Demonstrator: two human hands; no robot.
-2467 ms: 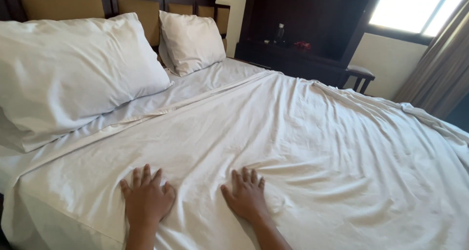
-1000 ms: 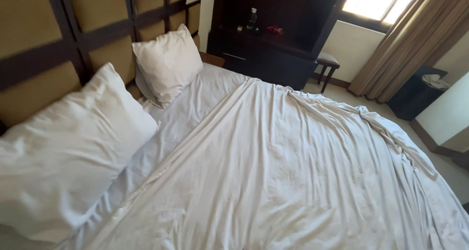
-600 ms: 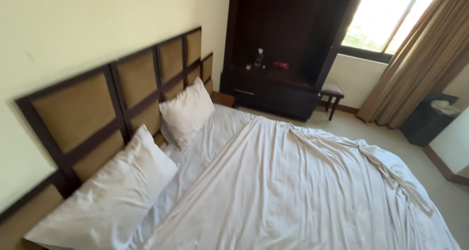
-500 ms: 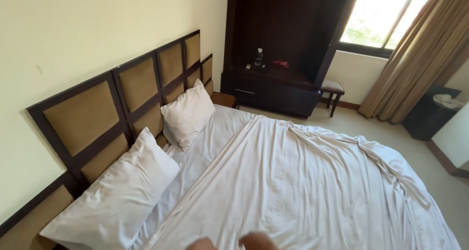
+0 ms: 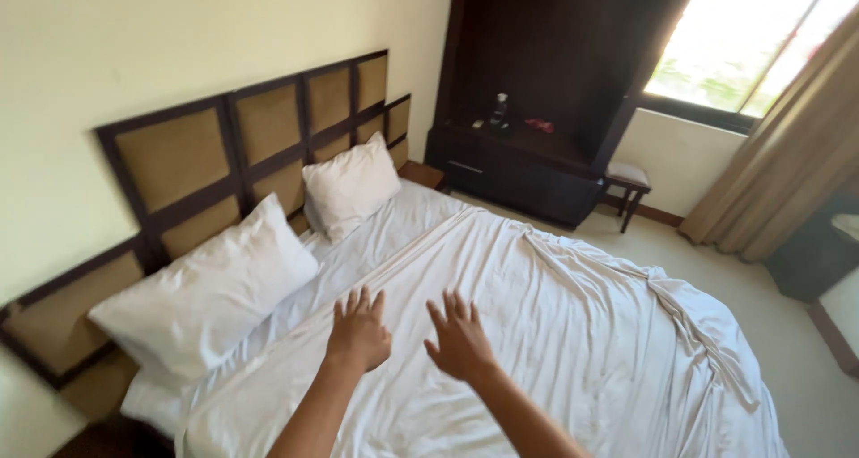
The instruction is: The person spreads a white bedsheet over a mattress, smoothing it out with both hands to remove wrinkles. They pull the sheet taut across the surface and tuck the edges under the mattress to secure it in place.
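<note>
A wide bed fills the lower middle of the view, covered by a rumpled white top sheet that bunches into a long ridge toward 3 o'clock. At 10 o'clock from the centre stands a dark wooden headboard with tan inset panels, set against a pale yellow wall. At 12 o'clock a dark wooden cabinet rises to the ceiling, with a small stool just beside it at 1 o'clock. A bright window sits at 2 o'clock, with beige curtains hanging beside it.

The left hand and the right hand are both held out over the sheet near 6 o'clock, palms down and fingers spread, holding nothing; whether they touch the fabric cannot be told. The forearms run off the bottom edge.

Small items on the cabinet shelf, a bottle-like shape and something red, are too small to identify. A dark piece of furniture at 4 o'clock is cut off by the right edge.

Two white pillows lean at the headboard: a near pillow at 9 o'clock and a far pillow at 11 o'clock. Two hands, one stool, one window.
</note>
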